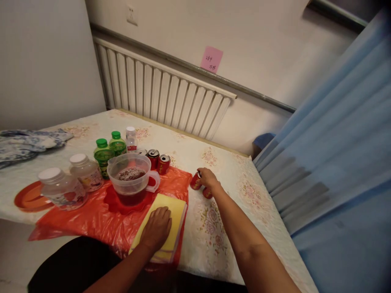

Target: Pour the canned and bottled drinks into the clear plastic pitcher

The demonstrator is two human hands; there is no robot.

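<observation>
My right hand (208,178), arm stretched forward, has its fingers around a red drink can (194,182) on the tablecloth. A second red can (207,193) is close by, partly covered by my wrist. My left hand (158,228) lies flat, fingers stretched out, on a yellow, layered pad (166,203); whether it is paper or cloth I cannot tell. Left of the pad, a clear plastic measuring jug (122,185) with a handle holds dark, foamy liquid. Under it sits a red dish (111,203), on a red plastic sheet (82,221).
Opened cans (164,164) stand behind the jug. Two green-capped bottles (104,156), a small white-capped bottle (131,138) and two clear jars (62,191) are at the left, near an orange lid (32,197). A radiator (165,95) and a blue curtain (332,162) border the table.
</observation>
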